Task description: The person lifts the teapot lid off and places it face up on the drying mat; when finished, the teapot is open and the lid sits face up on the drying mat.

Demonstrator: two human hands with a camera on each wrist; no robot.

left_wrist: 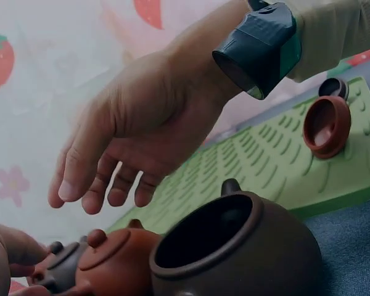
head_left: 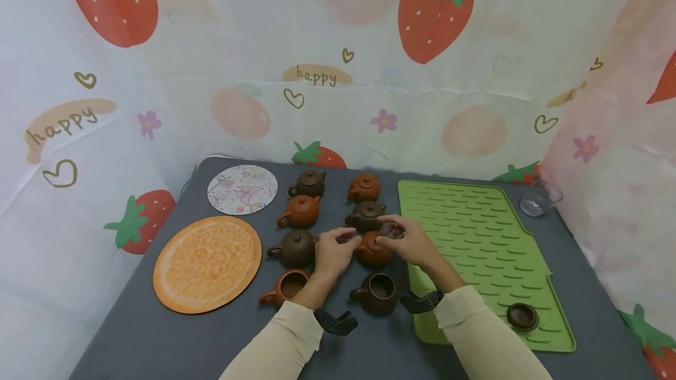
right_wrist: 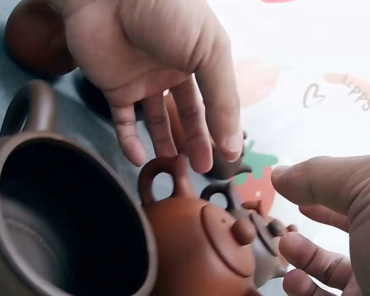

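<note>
Because its lid sits in place, the reddish teapot just below the frame's centre probably needs no grip; left hand and right hand hang apart around it, fingers relaxed, apparently empty.

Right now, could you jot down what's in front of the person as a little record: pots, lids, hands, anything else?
Pots: eight teapots, four brown and four reddish, in two columns
Open pots: nearest reddish pot; nearest brown pot
Loose lids: brown lid and reddish lid, both on the green mat
Left hand: holding nothing, by a lidded reddish pot
Right hand: holding nothing, by that same pot
Also there: glass jug; floral round mat; orange round mat
</note>
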